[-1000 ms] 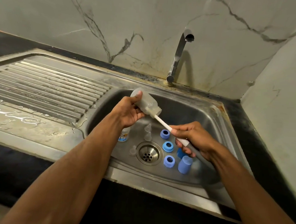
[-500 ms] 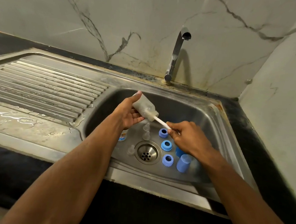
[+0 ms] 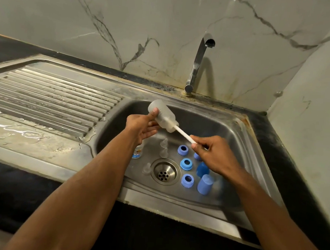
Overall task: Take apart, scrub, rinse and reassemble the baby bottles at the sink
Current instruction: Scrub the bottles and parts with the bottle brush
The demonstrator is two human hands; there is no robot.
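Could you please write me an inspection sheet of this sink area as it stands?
Surface: steel sink; drainboard wet, with puddles.
Job's things: bottle held over the basin, brush pushed into its mouth; three blue rings, two blue caps and clear teats on the basin floor near the drain.
Clutter: a second bottle, partly hidden by the left wrist.
Hands: left hand grips the bottle; right hand pinches the brush handle.
Cables: nothing seen.
Surroundings: tap, no water running; marble wall; dark counter.
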